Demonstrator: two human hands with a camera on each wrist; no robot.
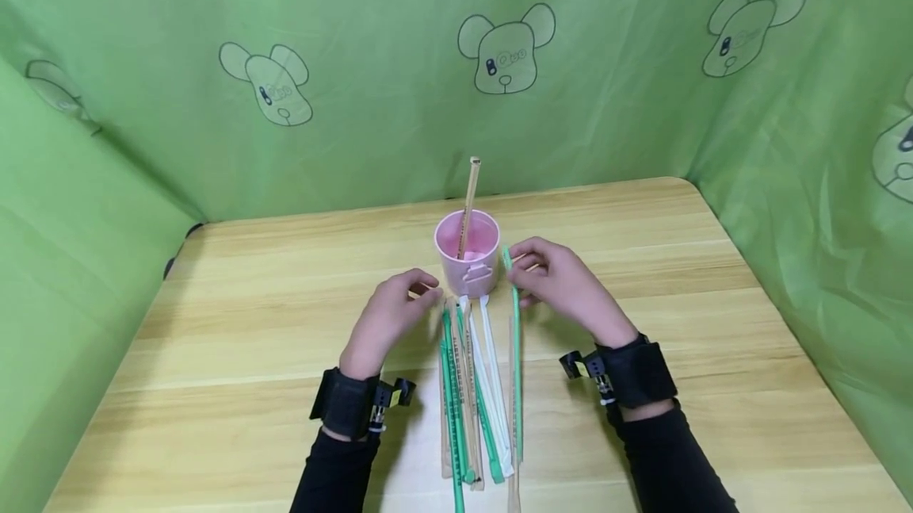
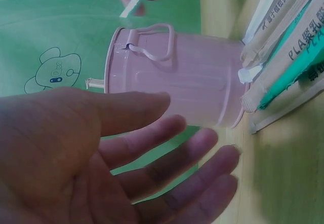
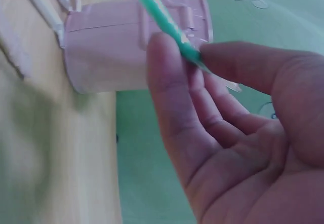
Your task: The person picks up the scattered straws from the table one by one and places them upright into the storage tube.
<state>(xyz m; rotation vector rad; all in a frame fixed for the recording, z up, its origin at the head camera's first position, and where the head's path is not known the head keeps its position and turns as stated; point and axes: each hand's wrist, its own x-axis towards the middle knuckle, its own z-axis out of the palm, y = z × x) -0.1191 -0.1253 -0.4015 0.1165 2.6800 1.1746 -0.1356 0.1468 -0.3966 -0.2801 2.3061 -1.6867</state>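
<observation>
A pink bucket (image 1: 471, 275) stands toward the back of the table, with one brown paper-wrapped straw (image 1: 468, 204) leaning in it. My right hand (image 1: 559, 279) is just right of the bucket. Its thumb and fingers pinch a green wrapped straw (image 3: 159, 13) near one end, and the straw's length hangs toward me. Relaxed and holding nothing, my left hand (image 1: 392, 311) is at the bucket's front left; in the left wrist view its fingers (image 2: 172, 158) overlap the bucket. Between the hands lie several wrapped straws (image 1: 456, 386), green, brown and white, side by side in front of the bucket.
The wooden table (image 1: 285, 323) ends at a back edge close behind the bucket. A green curtain (image 1: 385, 101) with bear-head drawings hangs behind it and along both sides. Each wrist wears a black strap (image 1: 635, 370) with a small camera.
</observation>
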